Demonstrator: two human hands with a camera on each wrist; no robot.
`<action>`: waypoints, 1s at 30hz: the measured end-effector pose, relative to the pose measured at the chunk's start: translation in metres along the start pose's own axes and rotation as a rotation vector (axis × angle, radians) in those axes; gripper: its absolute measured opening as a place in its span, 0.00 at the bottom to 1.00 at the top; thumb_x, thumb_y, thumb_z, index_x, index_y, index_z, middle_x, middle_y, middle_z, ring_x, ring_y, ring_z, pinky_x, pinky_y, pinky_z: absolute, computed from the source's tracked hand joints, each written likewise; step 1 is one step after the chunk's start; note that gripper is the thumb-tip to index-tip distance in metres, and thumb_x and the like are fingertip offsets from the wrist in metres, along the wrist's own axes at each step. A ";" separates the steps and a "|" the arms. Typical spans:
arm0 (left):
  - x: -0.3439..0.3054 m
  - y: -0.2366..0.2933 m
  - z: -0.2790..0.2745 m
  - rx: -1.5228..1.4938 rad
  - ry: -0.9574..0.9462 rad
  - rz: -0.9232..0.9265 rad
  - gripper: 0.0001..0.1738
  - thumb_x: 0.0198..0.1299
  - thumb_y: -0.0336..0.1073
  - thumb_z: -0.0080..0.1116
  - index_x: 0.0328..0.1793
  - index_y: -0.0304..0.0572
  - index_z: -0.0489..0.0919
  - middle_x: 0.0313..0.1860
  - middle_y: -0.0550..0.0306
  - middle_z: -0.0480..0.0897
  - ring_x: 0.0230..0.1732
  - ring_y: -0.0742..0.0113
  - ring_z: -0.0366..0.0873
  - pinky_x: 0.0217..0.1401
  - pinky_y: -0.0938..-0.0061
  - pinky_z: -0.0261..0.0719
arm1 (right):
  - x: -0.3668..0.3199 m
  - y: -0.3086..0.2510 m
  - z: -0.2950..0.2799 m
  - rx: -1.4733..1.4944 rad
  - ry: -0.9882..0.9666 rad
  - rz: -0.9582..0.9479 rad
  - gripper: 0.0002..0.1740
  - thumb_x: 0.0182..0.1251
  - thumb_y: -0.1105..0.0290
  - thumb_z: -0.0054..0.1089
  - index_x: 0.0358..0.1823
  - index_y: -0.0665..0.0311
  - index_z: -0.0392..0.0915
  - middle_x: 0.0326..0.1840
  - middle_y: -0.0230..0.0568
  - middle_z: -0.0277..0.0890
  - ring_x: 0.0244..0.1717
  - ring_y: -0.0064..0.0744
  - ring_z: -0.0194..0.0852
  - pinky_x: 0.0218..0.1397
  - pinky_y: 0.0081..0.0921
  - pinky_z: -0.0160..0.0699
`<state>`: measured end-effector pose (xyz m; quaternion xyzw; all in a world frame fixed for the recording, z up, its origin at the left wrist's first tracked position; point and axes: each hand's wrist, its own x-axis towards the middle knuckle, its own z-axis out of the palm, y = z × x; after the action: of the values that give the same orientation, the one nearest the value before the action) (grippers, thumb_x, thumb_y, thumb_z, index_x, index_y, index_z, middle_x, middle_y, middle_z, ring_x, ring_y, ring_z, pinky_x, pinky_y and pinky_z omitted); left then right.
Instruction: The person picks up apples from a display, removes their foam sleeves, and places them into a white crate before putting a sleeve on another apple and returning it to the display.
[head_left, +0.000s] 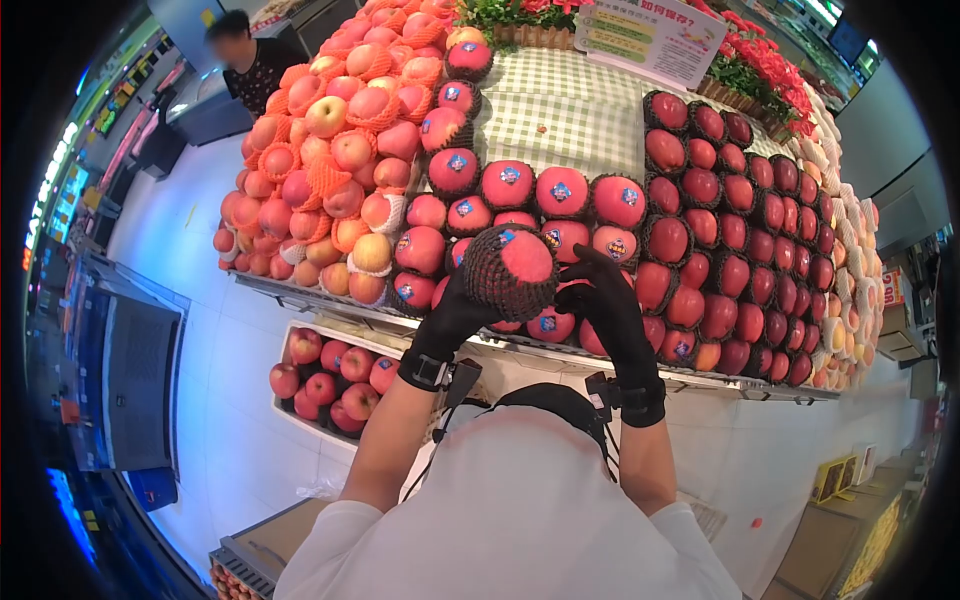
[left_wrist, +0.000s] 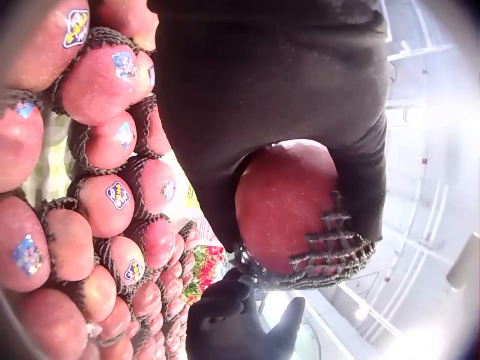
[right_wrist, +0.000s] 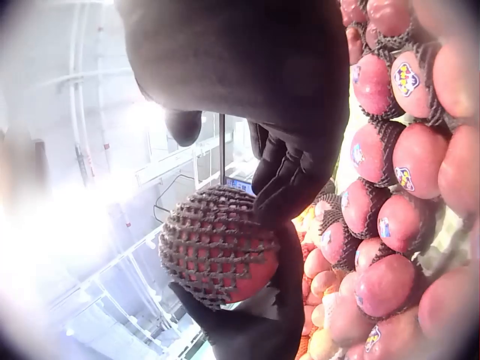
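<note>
In the head view my black-gloved left hand (head_left: 455, 318) grips a red apple (head_left: 528, 262) in a dark foam net sleeve (head_left: 490, 285), held up over the front of the fruit display. The left wrist view has the left hand (left_wrist: 277, 90) wrapped around the apple (left_wrist: 285, 202), the net bunched at one end. My gloved right hand (head_left: 612, 310) is just right of the apple, its thumb apart from loosely bent fingers. Seen from the right wrist, the right hand's fingertips (right_wrist: 266, 191) are at the net's edge, while the left hand (right_wrist: 259, 330) cups the apple from below.
Rows of netted, stickered apples (head_left: 510, 183) fill the display beside a checked cloth (head_left: 560, 110). Peach-like fruit in orange nets (head_left: 350, 150) is heaped at left, darker apples (head_left: 735, 230) at right. A white crate (head_left: 283, 400) of apples stands below. Another person (head_left: 255, 65) is at far left.
</note>
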<state>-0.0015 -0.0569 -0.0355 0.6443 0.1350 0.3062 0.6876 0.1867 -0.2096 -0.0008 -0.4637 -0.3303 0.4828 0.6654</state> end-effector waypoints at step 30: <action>0.001 -0.009 -0.044 0.168 -0.012 0.126 0.56 0.32 0.39 0.87 0.69 0.41 0.63 0.65 0.51 0.70 0.66 0.60 0.70 0.70 0.63 0.71 | 0.018 0.053 0.044 -0.282 0.012 -0.048 0.25 0.79 0.61 0.46 0.71 0.63 0.64 0.63 0.37 0.70 0.60 0.27 0.73 0.61 0.29 0.76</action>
<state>-0.0241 -0.0206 -0.0497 0.7088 0.1153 0.3325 0.6113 0.1353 -0.1736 -0.0350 -0.5475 -0.4019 0.4125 0.6070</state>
